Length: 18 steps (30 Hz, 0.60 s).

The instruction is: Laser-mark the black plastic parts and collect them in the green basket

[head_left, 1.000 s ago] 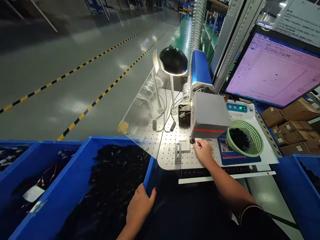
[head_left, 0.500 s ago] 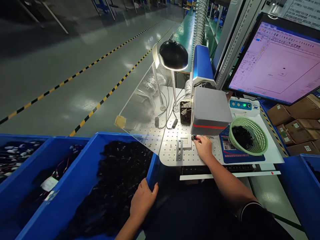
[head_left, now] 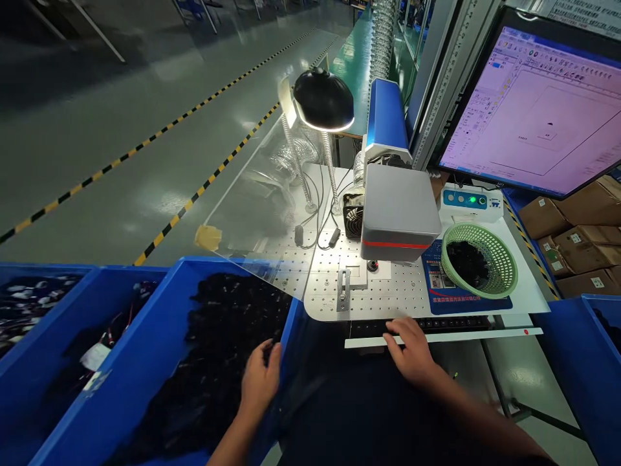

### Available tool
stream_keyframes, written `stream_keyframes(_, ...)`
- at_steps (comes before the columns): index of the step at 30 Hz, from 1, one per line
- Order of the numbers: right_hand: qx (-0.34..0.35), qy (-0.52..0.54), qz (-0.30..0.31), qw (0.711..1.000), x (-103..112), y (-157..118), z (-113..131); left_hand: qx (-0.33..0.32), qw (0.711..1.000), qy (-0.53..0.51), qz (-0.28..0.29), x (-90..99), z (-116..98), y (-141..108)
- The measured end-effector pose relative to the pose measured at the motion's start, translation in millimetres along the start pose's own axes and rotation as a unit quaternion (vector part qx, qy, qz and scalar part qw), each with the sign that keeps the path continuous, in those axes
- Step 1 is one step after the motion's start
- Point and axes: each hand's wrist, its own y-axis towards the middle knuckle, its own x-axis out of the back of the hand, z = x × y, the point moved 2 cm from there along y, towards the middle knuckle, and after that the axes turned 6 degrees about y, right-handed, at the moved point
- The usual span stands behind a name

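Observation:
My left hand [head_left: 259, 382] is over the right side of a blue bin [head_left: 187, 275] heaped with small black parts [head_left: 233, 323]. Its thumb and fingers are drawn together; what they hold, if anything, is lost against the dark heap. My right hand [head_left: 411, 353] is at the front edge of the keyboard tray, fingers apart over the black keyboard [head_left: 451, 323], holding nothing. On the perforated white worktable [head_left: 320, 304], a small round black part [head_left: 372, 266] with a bit of red sits beside a metal bracket [head_left: 343, 290], below the grey machine head [head_left: 400, 207].
A green basket [head_left: 504, 265] of black parts stands on a blue mat [head_left: 439, 301] at the right. Behind are a lit desk lamp [head_left: 324, 100] and a small fan [head_left: 353, 217]. A clear sheet [head_left: 252, 213] juts out left. A monitor [head_left: 533, 116] hangs upper right.
My right hand has let go of the small round part on the worktable and drawn back to the keyboard. My left hand has left the bin's rim and moved slightly left over the black parts.

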Motion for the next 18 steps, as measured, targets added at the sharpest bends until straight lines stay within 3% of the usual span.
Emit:
stream_keyframes(3, -0.017, -0.015, 0.022, 0.999, 4.2, -32.1, -5.3, 0.078, 0.991, 0.07, -0.078, 4.8, 26.8, 20.5)
stream_keyframes(5, -0.038, -0.035, 0.017, 0.999, 8.1, -40.7, -13.7, 0.138, 0.982, 0.118, -0.05, -4.3, 44.6, 28.3)
stream_keyframes(7, -0.051, -0.051, 0.022, 0.997, 11.5, -43.1, -21.2, 0.168, 0.976, 0.137, 0.013, -20.1, 58.6, 30.6)
stream_keyframes(11, -0.047, -0.063, 0.057, 0.995, 13.9, -43.6, -25.8, 0.167, 0.97, 0.171, 0.043, -39.9, 70.1, 28.1)
stream_keyframes(18, -0.051, -0.083, 0.086, 0.991, 11.8, -40.5, -25.2, 0.148, 0.965, 0.211, 0.053, -30.7, 64.0, 20.5)
